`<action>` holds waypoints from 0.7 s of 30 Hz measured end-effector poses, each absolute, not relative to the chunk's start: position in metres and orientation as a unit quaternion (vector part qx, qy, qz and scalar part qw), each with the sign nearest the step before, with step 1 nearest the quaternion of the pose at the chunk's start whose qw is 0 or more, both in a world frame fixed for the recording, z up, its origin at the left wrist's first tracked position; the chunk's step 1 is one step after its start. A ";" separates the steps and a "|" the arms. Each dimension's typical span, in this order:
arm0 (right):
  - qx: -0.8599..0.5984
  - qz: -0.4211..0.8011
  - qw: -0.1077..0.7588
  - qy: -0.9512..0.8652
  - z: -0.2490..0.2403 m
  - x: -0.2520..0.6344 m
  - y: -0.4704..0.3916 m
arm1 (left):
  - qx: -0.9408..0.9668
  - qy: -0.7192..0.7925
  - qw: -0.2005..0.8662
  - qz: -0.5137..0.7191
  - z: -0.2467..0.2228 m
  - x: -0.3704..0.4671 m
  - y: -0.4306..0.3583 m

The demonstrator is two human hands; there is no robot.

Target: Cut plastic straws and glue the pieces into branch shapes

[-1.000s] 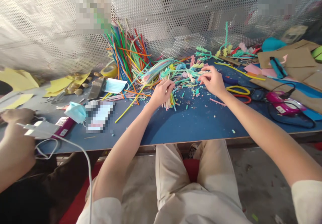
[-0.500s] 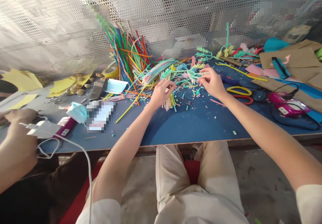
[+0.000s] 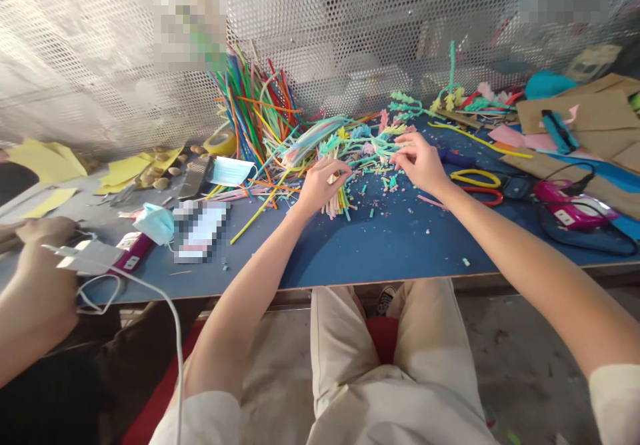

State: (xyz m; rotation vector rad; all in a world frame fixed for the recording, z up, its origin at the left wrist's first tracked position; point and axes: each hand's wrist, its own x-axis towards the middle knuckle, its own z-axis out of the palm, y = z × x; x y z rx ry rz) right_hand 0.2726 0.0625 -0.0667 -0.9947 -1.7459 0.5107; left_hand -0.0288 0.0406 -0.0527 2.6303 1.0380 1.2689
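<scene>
Over a heap of fuzzy pipe cleaners, my left hand (image 3: 323,185) is closed in a pinch, thumb against forefinger. A mint-green pipe cleaner (image 3: 369,158) runs from its fingertips toward my right hand (image 3: 421,164), whose thumb and fingers are also pinched at the right side of the heap. The exact grip of each hand is partly lost among the similar colours. Below my left hand stands out a bunch of cut pastel pipe cleaners (image 3: 341,204). Pink, yellow and blue pipe-cleaner flowers (image 3: 384,124) lie just behind the hands, and small clippings (image 3: 390,182) are scattered between them.
Long coloured pipe cleaners (image 3: 250,108) lean on the perforated metal screen (image 3: 350,38). Scissors (image 3: 477,180), a magenta device (image 3: 573,205) and brown cardboard (image 3: 575,115) lie right. Left are face masks (image 3: 231,170), yellow paper (image 3: 45,158), a white charger (image 3: 93,256) and another person's hand (image 3: 47,232).
Both hands stay almost in place, still pinched, with only slight finger movement. The view has shifted a little.
</scene>
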 end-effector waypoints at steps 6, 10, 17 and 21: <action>-0.411 0.209 0.508 -0.728 -0.066 0.272 0.061 | 0.836 0.354 0.026 0.418 -0.054 -0.030 0.040; -0.409 0.208 0.511 -0.727 -0.066 0.272 0.060 | 0.824 0.368 0.048 0.427 -0.055 -0.030 0.038; -0.400 0.203 0.515 -0.731 -0.067 0.272 0.058 | 0.825 0.374 0.070 0.418 -0.056 -0.030 0.038; -0.401 0.187 0.511 -0.737 -0.065 0.269 0.056 | 0.838 0.347 0.062 0.417 -0.059 -0.032 0.040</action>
